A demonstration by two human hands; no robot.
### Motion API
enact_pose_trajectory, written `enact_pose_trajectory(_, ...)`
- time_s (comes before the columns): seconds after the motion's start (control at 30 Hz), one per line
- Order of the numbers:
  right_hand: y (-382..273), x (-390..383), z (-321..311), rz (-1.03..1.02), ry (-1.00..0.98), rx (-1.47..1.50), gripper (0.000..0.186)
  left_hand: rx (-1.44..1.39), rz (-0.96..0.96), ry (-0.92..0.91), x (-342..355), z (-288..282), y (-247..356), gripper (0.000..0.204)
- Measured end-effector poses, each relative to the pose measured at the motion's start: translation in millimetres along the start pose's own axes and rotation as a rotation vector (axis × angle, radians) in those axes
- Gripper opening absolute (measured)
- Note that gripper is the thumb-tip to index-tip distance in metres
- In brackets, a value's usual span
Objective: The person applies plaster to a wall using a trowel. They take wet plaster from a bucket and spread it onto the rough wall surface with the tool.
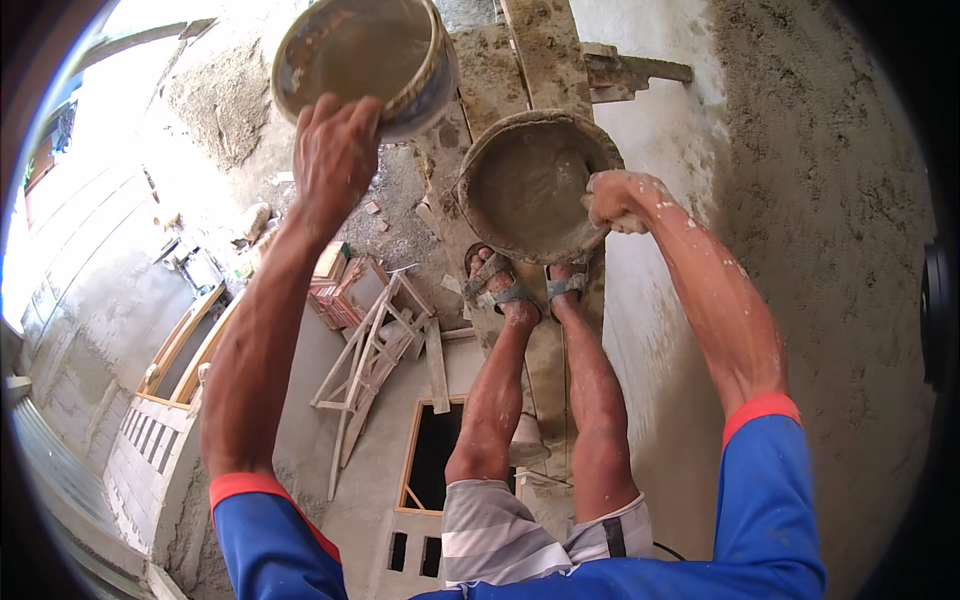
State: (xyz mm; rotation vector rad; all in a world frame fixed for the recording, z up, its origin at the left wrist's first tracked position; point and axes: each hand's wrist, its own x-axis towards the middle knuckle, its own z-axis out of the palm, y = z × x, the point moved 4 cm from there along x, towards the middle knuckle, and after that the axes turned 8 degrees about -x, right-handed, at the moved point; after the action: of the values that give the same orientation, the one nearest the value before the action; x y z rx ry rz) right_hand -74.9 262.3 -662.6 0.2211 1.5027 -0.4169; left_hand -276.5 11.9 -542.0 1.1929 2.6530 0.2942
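Observation:
My left hand is closed over the near rim of a round bucket, which is raised at the upper left. Murky grey-brown liquid shows inside it. A wide, mortar-crusted basin of wet grey mix sits on the planks in front of my feet. At the basin's right rim my right hand is closed, with wet mortar smeared on its back. Below its fingers a pale yellowish lump shows; its kind is unclear, and the fingers hide most of it.
My sandalled feet stand on narrow wooden planks, high above the ground. A partly wet plastered wall rises close on the right. Far below on the left are a wooden frame, reddish tiles, a sand heap and a dark opening.

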Motion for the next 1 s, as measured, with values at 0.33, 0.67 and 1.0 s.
enact_pose_trajectory(0.33,-7,36,90,-0.254,0.059,0.87,0.069,0.063,-0.088,0.201,72,111,-11,0.009)
enact_pose_trajectory(0.67,-26,26,119,-0.505,0.33,1.075,0.054,-0.123,-0.119,0.412,22,93,21,0.05)
enact_pose_trajectory(1.0,-5,-55,107,-0.369,1.086,0.211,0.056,-1.239,-1.152,0.045,-159,219,108,0.053)
